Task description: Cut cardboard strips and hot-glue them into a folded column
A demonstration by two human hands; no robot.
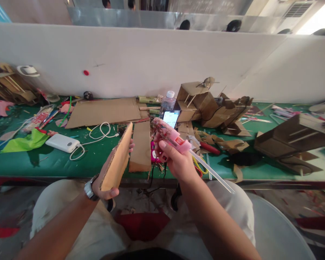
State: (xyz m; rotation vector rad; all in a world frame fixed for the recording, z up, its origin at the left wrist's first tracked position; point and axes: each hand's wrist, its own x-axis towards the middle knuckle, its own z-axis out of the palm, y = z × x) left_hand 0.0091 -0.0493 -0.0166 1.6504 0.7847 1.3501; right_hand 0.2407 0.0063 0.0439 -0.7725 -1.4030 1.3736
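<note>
My left hand is closed around a piece of cardboard, which I hold tilted on edge above the front of the table. In my right hand is a pink hot glue gun, its fingers wrapped round it. A long clear glue stick sticks out of its back end toward the lower right. The gun's front end looks covered in residue and points up and left. A flat cardboard strip lies on the table between my hands. Behind the gun a lit phone leans upright.
A large cardboard sheet lies at the back. Cardboard constructions stand at the back right, another at the right. A white power bank with a cable lies left, near a green cloth. A bottle stands behind the phone.
</note>
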